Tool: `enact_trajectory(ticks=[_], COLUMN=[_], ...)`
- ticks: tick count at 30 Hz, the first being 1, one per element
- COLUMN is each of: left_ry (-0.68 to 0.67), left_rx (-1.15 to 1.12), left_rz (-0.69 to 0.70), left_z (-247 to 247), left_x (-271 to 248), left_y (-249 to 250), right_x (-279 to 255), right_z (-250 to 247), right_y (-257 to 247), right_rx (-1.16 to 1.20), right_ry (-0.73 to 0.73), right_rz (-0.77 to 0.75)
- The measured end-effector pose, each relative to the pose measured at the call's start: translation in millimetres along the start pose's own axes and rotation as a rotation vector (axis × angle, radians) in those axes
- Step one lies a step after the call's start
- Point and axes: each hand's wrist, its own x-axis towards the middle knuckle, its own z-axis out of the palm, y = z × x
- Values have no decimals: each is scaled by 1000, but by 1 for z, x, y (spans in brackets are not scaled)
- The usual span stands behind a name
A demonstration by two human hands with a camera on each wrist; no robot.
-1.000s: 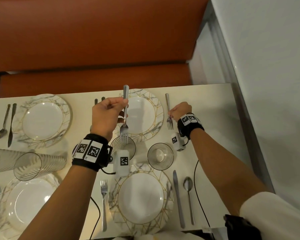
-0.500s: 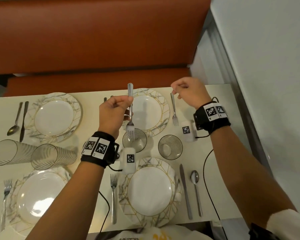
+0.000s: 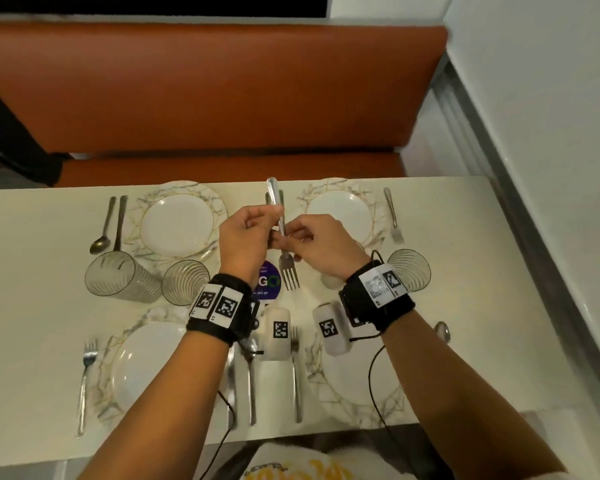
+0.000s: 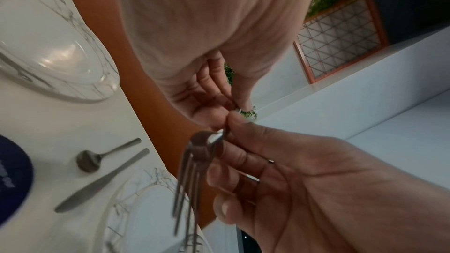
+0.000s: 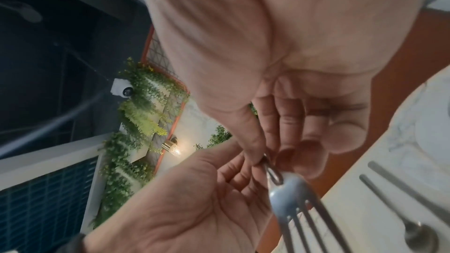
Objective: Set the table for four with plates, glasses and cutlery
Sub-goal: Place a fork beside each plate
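A steel fork [image 3: 284, 244] hangs upright above the middle of the table, tines down. My left hand [image 3: 257, 230] pinches its handle from the left and my right hand [image 3: 300, 239] pinches it from the right. In the left wrist view the fork [image 4: 192, 170] points down between both hands. In the right wrist view the fork [image 5: 287, 186] sits under my thumb and fingers. Marbled plates lie at far left [image 3: 146, 202], far right [image 3: 368, 209], near left [image 3: 118, 341] and near right [image 3: 326, 386]. Glasses stand at the left [image 3: 118, 275], [image 3: 184, 282] and the right [image 3: 409, 268].
A spoon [image 3: 103, 230] and a knife [image 3: 120, 223] lie left of the far left plate, and a fork [image 3: 392, 216] right of the far right plate. More cutlery [image 3: 250, 382] lies between the near plates. A blue round disc [image 3: 267, 282] sits mid-table. An orange bench [image 3: 222, 98] runs behind.
My right hand has let go of the fork beside the far right plate and come left to pinch the fork my left hand holds. That fork stays upright over the table.
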Motion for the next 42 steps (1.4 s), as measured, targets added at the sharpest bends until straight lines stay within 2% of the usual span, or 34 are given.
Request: enact_trajectory(ticks=[7, 12, 15, 19, 23, 29, 36, 42], left_ry=[40, -28, -112, -210, -308, -350, -361, -352], left_rx=[99, 185, 212, 340, 450, 542, 528, 518], left_rz=[31, -65, -155, -201, -239, -309, -382, -385], left_z=[-52, -72, -83, -97, -111, -134, -149, -153], left_x=[-3, -16, -27, -35, -40, -38, -41, -39], left_y=[-16, -32, -47, -69, -89, -110, -112, -114], right_x=[7, 37, 63, 104, 140, 176, 208, 218], right_z=[50, 62, 68, 89, 119, 147, 166, 165], right_y=[-15, -18, -14, -1, 22, 48, 51, 38], right_rx=[139, 238, 278, 183, 45, -5, -161, -285], right_ry=[103, 201, 222, 224, 137, 87, 129, 166], right_rz=[32, 85, 143, 220, 323, 440, 467, 486])
